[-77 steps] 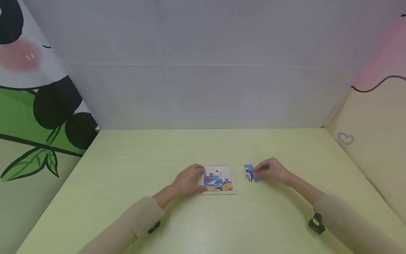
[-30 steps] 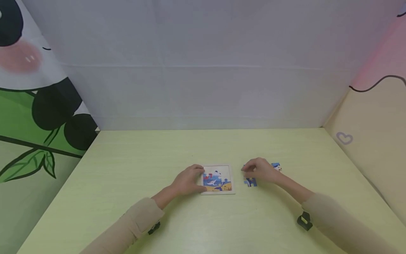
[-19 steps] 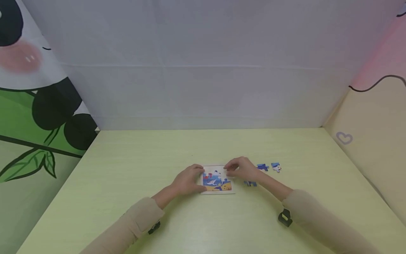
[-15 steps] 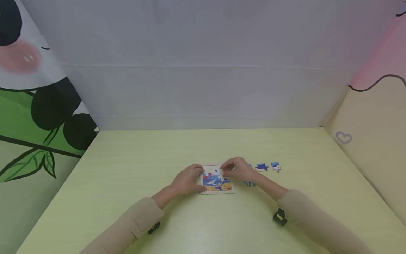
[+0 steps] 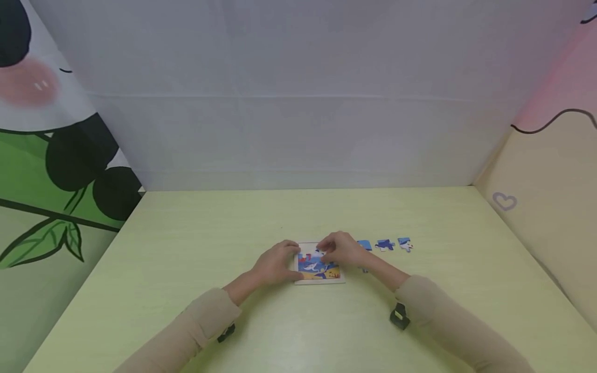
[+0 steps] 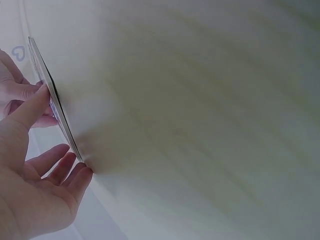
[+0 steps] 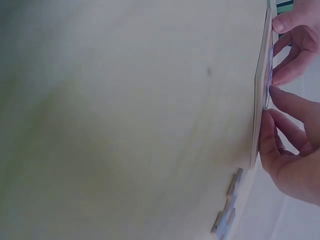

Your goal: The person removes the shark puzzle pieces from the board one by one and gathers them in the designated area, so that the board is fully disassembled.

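A small jigsaw board (image 5: 322, 282) with a light rim and a partly filled sea picture lies flat on the table. My left hand (image 5: 275, 267) grips its left edge, thumb near the lower corner and fingers near the upper one. Over the board's upper right part, my right hand (image 5: 343, 249) pinches a puzzle piece (image 7: 267, 103) between thumb and fingers; only a thin bit of it shows in the right wrist view. Fingers hide that part of the picture in the head view. The board appears edge-on in the left wrist view.
Right of the board lie loose blue puzzle pieces: one (image 5: 364, 244) beside my right hand, another (image 5: 385, 245) in the middle and a third (image 5: 405, 244) farthest right. One more (image 5: 365, 270) is mostly covered by my right forearm. A pale wall (image 5: 308, 140) rises behind the table.
My right hand has moved left from the loose pieces to above the board, uncovering pieces behind it. The left hand has stayed on the board's left edge.
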Demonstrator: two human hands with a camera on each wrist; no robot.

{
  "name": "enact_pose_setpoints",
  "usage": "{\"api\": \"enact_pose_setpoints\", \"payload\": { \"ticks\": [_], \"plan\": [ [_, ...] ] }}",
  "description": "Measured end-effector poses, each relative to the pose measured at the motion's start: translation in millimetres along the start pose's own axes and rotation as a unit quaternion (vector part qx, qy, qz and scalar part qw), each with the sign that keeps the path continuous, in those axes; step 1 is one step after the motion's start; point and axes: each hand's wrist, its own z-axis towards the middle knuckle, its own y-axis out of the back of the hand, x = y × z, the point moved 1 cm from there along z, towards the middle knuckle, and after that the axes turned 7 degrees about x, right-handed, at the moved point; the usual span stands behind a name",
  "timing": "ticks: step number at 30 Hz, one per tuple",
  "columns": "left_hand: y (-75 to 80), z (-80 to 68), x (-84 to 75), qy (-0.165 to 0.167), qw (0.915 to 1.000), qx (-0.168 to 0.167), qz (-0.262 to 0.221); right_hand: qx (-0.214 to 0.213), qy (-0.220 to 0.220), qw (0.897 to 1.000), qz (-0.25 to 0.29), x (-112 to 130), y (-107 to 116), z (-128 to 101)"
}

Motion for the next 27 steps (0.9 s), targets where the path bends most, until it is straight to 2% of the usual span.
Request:
{"api": "enact_pose_setpoints", "payload": {
  "ticks": [4,11,16,27],
  "plan": [
    [-0.3,-1.2,0.1,-0.002,1.0,-0.003,-0.006,0.007,-0.013,1.0,-0.005,3.1,-0.1,2.3],
    [-2.0,-2.4,-0.2,-0.011,0.9998,-0.005,-0.012,0.019,0.0,1.0,-0.025,8.8,2.1,2.8],
    [-2.4,-2.6,-1.6,-0.013,0.9998,-0.008,-0.015,0.022,0.002,1.0,-0.015,8.6,2.3,2.9],
    [-2.3,-1.6,-1.5,-0.045,0.9989,-0.009,0.007,0.015,-0.018,1.0,0.005,8.4,1.4,4.1]
  ]
}}
